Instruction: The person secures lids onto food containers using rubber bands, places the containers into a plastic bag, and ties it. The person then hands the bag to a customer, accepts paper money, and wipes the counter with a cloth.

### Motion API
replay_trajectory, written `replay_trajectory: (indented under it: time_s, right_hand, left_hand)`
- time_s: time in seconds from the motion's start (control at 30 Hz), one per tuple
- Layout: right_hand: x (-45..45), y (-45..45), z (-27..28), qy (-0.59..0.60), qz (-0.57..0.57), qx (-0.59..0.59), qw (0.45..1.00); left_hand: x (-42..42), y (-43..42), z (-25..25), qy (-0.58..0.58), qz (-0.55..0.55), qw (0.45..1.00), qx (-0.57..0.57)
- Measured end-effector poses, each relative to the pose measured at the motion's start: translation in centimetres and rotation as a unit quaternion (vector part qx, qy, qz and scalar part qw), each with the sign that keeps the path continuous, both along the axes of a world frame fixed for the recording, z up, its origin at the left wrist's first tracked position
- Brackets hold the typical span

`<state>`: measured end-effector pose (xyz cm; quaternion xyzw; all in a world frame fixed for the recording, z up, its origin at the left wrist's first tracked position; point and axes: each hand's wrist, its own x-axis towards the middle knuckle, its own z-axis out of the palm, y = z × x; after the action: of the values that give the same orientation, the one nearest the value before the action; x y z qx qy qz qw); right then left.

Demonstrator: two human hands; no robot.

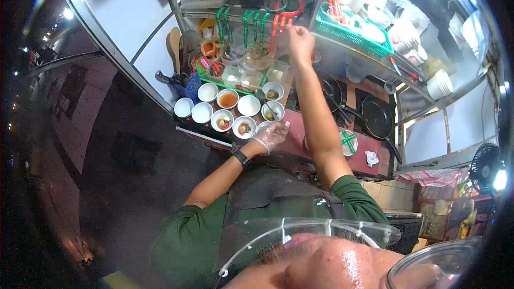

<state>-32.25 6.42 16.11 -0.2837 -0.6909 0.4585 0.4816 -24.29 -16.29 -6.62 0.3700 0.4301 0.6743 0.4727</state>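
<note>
My right hand (pixel 301 44) is raised to the shelf edge, fingers closed, right beside the red strips (pixel 275 31) that hang there. Whether a strip is pinched in it cannot be made out. Below, my left hand (pixel 270 135), in a clear plastic glove, has its fingers spread at the near edge of the counter. It is against a partly hidden white bowl (pixel 262 126). Close by stand a bowl with a dark filling (pixel 244 128), a bowl with red bits (pixel 221 121) and a bowl holding a ladle (pixel 272 111). Green strips (pixel 256 28) hang left of the red ones.
More white bowls (pixel 183 107) stand at the counter's left end, one with orange liquid (pixel 227 99). Behind them is a green tray (pixel 235 88) with tubs. At right are a cup with green strips (pixel 348 143), a crumpled tissue (pixel 371 158) and black pans (pixel 376 115).
</note>
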Motion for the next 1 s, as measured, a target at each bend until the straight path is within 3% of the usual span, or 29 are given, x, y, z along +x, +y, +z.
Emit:
replay_trajectory:
  time_s: [0.03, 0.1, 0.2, 0.23, 0.3, 0.37, 0.4, 0.43, 0.5, 0.57, 0.7, 0.77, 0.93, 1.0]
  right_hand:
    - [0.8, -0.7, 2.0, 0.015, 0.03, -0.046, 0.998]
    - [1.1, -0.7, 4.1, 0.068, 0.112, -0.109, 0.985]
    - [3.0, -1.4, 7.1, 0.082, 0.197, -0.017, 0.977]
    - [4.2, -2.0, 8.0, 0.08, 0.197, -0.019, 0.977]
    - [7.6, -3.7, 9.2, 0.122, 0.404, -0.008, 0.906]
    - [11.4, -5.0, 9.5, 0.069, 0.477, -0.003, 0.876]
    - [13.3, -5.3, 9.2, 0.041, 0.52, -0.011, 0.853]
    - [14.9, -5.7, 8.6, 0.044, 0.564, -0.069, 0.822]
    - [17.2, -5.1, 6.4, -0.014, 0.628, -0.11, 0.77]
    - [20.1, -3.9, 5.2, -0.101, 0.686, -0.191, 0.695]
    - [22.9, -2.0, 1.3, -0.095, 0.736, -0.119, 0.659]
    - [24.5, -1.4, 0.7, -0.095, 0.751, -0.184, 0.628]
    - [27.8, 1.0, -1.7, -0.135, 0.72, -0.235, 0.639]
    - [28.8, 1.5, -2.7, -0.095, 0.706, -0.234, 0.662]
  left_hand:
    - [0.1, -0.3, 0.8, 0.009, 0.005, 1.0, 0.003]
    - [0.6, -0.7, 2.6, 0.17, 0.011, 0.983, -0.067]
    - [1.2, -0.6, 4.7, 0.151, -0.004, 0.985, -0.083]
    - [1.2, -0.3, 4.8, 0.194, 0.008, 0.972, -0.132]
    - [1.2, -0.4, 5.5, 0.148, 0.02, 0.984, -0.102]
    - [0.5, 0.4, 4.5, 0.241, 0.057, 0.961, -0.121]
    - [0.7, 0.0, 5.3, 0.097, 0.063, 0.992, -0.046]
    - [0.5, -0.7, 9.3, 0.276, 0.105, 0.953, -0.068]
    - [0.7, -0.2, 9.1, 0.11, 0.128, 0.983, -0.072]
    - [1.0, -0.4, 11.2, -0.161, 0.097, 0.982, -0.02]
    - [2.0, -0.5, 13.9, -0.293, -0.059, 0.95, 0.087]
    - [3.4, 0.2, 14.5, -0.315, -0.063, 0.943, 0.089]
    - [6.7, 2.5, 14.6, -0.241, -0.008, 0.968, 0.07]
    - [7.9, 3.3, 14.9, -0.219, 0.028, 0.974, 0.039]
